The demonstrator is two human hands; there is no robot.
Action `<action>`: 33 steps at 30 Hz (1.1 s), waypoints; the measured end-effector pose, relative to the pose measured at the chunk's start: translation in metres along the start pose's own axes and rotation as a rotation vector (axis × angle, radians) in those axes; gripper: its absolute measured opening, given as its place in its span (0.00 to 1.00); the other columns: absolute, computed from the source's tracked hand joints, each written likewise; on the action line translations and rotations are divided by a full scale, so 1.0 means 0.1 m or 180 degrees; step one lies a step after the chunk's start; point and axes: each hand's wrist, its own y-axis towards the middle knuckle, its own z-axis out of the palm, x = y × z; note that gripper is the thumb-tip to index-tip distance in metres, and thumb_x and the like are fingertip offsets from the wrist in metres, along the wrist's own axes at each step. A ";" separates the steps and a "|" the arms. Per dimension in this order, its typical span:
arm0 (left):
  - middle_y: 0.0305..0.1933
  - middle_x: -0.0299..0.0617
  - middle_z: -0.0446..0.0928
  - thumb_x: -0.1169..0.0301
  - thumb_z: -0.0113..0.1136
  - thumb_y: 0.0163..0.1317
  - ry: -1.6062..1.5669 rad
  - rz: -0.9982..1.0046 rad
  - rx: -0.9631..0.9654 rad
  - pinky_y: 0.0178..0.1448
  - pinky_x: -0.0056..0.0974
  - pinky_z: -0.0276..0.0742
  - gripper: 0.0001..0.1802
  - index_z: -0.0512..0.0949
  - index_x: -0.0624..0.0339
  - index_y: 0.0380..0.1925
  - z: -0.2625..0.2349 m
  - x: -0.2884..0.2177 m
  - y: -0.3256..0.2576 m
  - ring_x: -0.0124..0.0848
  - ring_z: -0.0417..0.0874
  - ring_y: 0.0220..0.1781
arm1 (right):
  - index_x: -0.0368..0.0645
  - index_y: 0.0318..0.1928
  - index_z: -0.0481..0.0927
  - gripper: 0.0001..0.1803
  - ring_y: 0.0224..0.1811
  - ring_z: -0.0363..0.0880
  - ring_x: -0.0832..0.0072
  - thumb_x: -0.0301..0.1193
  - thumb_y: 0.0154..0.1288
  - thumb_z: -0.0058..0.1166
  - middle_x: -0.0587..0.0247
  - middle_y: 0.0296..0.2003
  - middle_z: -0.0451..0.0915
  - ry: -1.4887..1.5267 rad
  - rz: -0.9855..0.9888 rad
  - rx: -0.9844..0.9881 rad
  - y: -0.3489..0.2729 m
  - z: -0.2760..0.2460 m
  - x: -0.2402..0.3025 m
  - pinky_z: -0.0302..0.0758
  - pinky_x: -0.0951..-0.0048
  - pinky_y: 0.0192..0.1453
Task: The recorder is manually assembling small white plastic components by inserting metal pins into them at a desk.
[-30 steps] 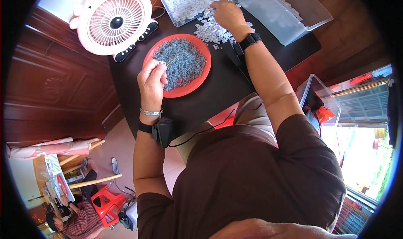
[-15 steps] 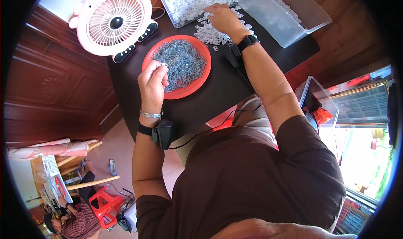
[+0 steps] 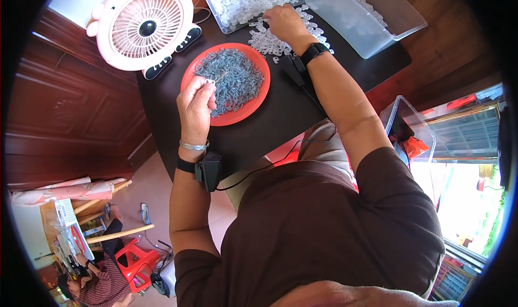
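Note:
My left hand [image 3: 196, 104] is closed in a pinch at the left side of a round red plate [image 3: 259, 102]. Between its thumb and finger sits a small white plastic piece [image 3: 210, 81] with a thin pin-like rod pointing right over the plate. Many small grey-blue, screw-shaped plugs [image 3: 234, 80] are heaped on the plate. My right hand [image 3: 286, 24] reaches to a loose pile of small white plastic pieces with holes [image 3: 264, 41]. Its fingers are bent together at the pile's far edge; what is between the fingertips is too small to make out.
A clear bin of white pieces [image 3: 253, 5] stands behind the pile, with another translucent bin [image 3: 356, 26] right of it. A pink-white fan [image 3: 145, 29] stands at the table's far left. A cable [image 3: 259, 169] links boxes strapped to my wrists. Another person [image 3: 102, 280] sits lower left.
My right hand has shifted slightly at the far edge of the white pile. The left hand keeps its pinch over the plate almost unmoved.

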 end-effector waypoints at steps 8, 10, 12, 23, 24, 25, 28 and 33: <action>0.20 0.30 0.69 0.71 0.53 0.63 -0.0008 0.0003 -0.0111 0.23 0.23 0.60 0.08 0.73 0.62 0.26 -0.04 0.01 -0.01 0.16 0.67 0.20 | 0.45 0.42 0.83 0.13 0.33 0.82 0.72 0.37 0.61 0.56 0.60 0.31 0.83 0.1447 0.0228 -0.0296 -0.03 -0.26 0.24 0.76 0.73 0.39; 0.21 0.31 0.70 0.71 0.53 0.62 -0.0036 -0.0069 -0.0137 0.23 0.23 0.61 0.08 0.73 0.61 0.26 -0.02 -0.01 -0.01 0.17 0.68 0.21 | 0.43 0.43 0.83 0.12 0.33 0.80 0.80 0.34 0.63 0.55 0.64 0.31 0.83 0.2150 -0.0019 0.0063 -0.03 -0.28 0.33 0.76 0.77 0.40; 0.22 0.34 0.72 0.69 0.49 0.64 0.0150 -0.0068 -0.0110 0.25 0.24 0.62 0.09 0.74 0.61 0.27 -0.03 -0.02 0.00 0.20 0.71 0.21 | 0.41 0.46 0.81 0.12 0.34 0.78 0.84 0.31 0.66 0.53 0.68 0.32 0.82 0.3275 -0.0025 0.0827 -0.09 -0.32 0.51 0.76 0.79 0.41; 0.30 0.40 0.77 0.67 0.45 0.66 -0.0193 -0.0229 -0.0070 0.30 0.25 0.67 0.11 0.73 0.62 0.31 -0.06 -0.02 0.02 0.23 0.76 0.26 | 0.40 0.50 0.75 0.13 0.38 0.76 0.84 0.26 0.65 0.53 0.68 0.37 0.80 0.4699 -0.0550 0.2143 -0.35 -0.52 1.05 0.75 0.81 0.44; 0.30 0.40 0.77 0.67 0.45 0.66 -0.0183 -0.0240 -0.0076 0.30 0.25 0.67 0.11 0.73 0.62 0.31 -0.06 -0.02 0.02 0.23 0.76 0.26 | 0.40 0.49 0.77 0.12 0.37 0.76 0.84 0.26 0.65 0.55 0.68 0.36 0.80 0.4720 -0.0526 0.2115 -0.37 -0.53 1.09 0.75 0.81 0.44; 0.29 0.40 0.77 0.67 0.45 0.66 -0.0317 -0.0223 -0.0084 0.30 0.25 0.67 0.11 0.73 0.62 0.31 -0.06 -0.01 0.02 0.24 0.76 0.26 | 0.40 0.49 0.77 0.12 0.37 0.76 0.84 0.26 0.65 0.55 0.68 0.36 0.80 0.4735 -0.0526 0.2121 -0.39 -0.54 1.12 0.75 0.81 0.44; 0.28 0.40 0.77 0.67 0.45 0.65 -0.0564 -0.0176 -0.0069 0.30 0.26 0.67 0.11 0.73 0.62 0.31 -0.06 0.03 0.03 0.24 0.75 0.25 | 0.38 0.46 0.79 0.11 0.39 0.77 0.83 0.25 0.63 0.56 0.68 0.37 0.80 0.4540 -0.0719 0.2283 -0.44 -0.63 1.19 0.75 0.79 0.49; 0.27 0.41 0.76 0.68 0.46 0.64 -0.0853 -0.0143 -0.0060 0.29 0.26 0.66 0.10 0.72 0.63 0.32 -0.07 0.03 0.04 0.25 0.75 0.25 | 0.38 0.48 0.79 0.13 0.43 0.78 0.81 0.25 0.62 0.58 0.66 0.39 0.81 0.4297 -0.1035 0.1989 -0.48 -0.64 1.20 0.74 0.77 0.53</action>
